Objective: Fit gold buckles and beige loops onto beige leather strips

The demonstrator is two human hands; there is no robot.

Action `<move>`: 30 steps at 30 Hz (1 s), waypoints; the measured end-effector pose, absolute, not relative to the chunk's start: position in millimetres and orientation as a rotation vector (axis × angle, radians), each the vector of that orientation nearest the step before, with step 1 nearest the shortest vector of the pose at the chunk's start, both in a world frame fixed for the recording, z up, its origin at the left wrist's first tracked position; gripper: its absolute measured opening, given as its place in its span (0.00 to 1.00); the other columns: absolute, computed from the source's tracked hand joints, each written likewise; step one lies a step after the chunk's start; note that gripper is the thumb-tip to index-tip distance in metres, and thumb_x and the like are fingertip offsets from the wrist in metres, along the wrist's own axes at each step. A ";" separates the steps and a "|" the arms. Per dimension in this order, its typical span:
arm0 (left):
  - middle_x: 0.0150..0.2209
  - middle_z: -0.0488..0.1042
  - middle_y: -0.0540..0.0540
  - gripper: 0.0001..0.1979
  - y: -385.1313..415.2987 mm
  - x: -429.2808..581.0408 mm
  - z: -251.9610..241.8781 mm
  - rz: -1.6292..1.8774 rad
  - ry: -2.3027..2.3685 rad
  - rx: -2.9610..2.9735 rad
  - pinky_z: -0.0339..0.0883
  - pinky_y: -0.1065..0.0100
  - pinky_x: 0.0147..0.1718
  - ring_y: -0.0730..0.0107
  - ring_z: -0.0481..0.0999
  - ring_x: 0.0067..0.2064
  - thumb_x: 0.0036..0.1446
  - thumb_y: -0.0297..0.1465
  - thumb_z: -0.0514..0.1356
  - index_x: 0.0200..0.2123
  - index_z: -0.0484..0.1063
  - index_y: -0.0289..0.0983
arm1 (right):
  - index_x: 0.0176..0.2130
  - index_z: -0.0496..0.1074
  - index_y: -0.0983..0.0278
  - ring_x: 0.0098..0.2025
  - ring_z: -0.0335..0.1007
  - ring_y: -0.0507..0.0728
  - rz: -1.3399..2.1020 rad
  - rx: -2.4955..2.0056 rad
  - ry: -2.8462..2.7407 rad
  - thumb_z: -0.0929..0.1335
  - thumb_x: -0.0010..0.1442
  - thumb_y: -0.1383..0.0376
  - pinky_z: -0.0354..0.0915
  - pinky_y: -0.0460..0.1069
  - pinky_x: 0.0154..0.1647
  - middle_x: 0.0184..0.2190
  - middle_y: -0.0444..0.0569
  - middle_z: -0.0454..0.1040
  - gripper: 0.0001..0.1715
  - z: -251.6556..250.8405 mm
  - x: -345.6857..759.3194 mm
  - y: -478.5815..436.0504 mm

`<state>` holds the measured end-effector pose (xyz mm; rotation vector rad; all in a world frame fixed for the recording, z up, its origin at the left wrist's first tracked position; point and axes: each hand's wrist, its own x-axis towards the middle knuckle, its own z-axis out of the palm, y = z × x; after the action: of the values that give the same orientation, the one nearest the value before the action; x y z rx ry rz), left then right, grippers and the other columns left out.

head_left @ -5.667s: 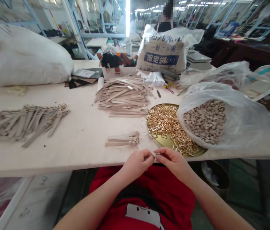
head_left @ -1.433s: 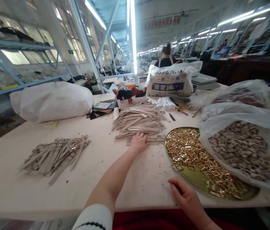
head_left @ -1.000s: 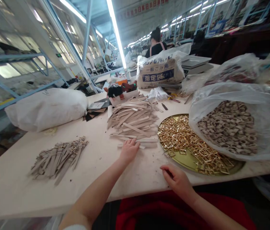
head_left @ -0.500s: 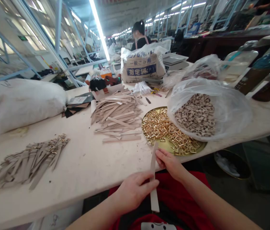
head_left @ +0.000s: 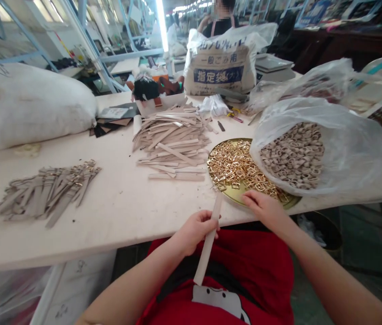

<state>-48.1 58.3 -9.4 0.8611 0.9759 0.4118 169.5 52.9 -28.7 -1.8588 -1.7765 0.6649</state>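
My left hand point(head_left: 200, 229) is closed around a narrow beige strap point(head_left: 207, 253), which slants from the table edge down to my lap. Just right of it, my right hand point(head_left: 265, 208) reaches over the near rim of a round gold tray point(head_left: 233, 195). Its fingers are drawn together, and whatever may be between the fingertips is too small to make out. Many small gold buckles point(head_left: 233, 160) lie heaped in the tray. Beyond my left hand is a pile of loose beige strips point(head_left: 174, 135). Strips fitted with gold buckles point(head_left: 47, 189) lie bunched at the left.
An open clear plastic bag of small beige loops point(head_left: 292, 155) overlaps the tray's right side. A big white sack point(head_left: 31, 106) lies at the left, and a printed bag point(head_left: 221, 67) stands at the back. Another person point(head_left: 221, 20) is behind it.
My right hand has let go of the strap and moved right to the tray. My left hand now grips the strap higher up, and its lower end has swung left. The view has tilted down.
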 end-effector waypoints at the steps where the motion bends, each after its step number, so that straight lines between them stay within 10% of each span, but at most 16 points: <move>1: 0.24 0.68 0.52 0.11 58.0 -47.9 -10.0 0.431 0.989 0.800 0.57 0.75 0.22 0.78 0.66 0.22 0.45 0.32 0.59 0.33 0.63 0.35 | 0.30 0.69 0.62 0.33 0.67 0.56 0.494 -1.968 -1.894 0.60 0.57 0.57 0.58 0.49 0.32 0.30 0.49 0.72 0.14 -30.0 184.0 56.2; 12: 0.30 0.74 0.47 0.07 73.1 -59.7 -19.7 0.784 1.088 0.610 0.52 0.79 0.19 0.83 0.63 0.23 0.47 0.30 0.60 0.30 0.64 0.34 | 0.30 0.67 0.63 0.34 0.68 0.58 0.199 -2.199 -2.363 0.62 0.57 0.59 0.57 0.49 0.31 0.31 0.50 0.71 0.11 -42.3 205.5 72.0; 30: 0.37 0.73 0.39 0.02 63.6 -90.0 -21.6 0.860 1.101 0.154 0.71 0.72 0.34 0.68 0.76 0.38 0.51 0.22 0.56 0.31 0.65 0.31 | 0.32 0.67 0.64 0.33 0.69 0.57 0.073 -2.132 -2.537 0.60 0.57 0.66 0.58 0.49 0.30 0.32 0.51 0.68 0.08 -41.7 203.6 75.6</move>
<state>-90.0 63.6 -21.6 0.1538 1.1005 0.8596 203.6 75.6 -41.7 -2.1318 -2.5367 0.0727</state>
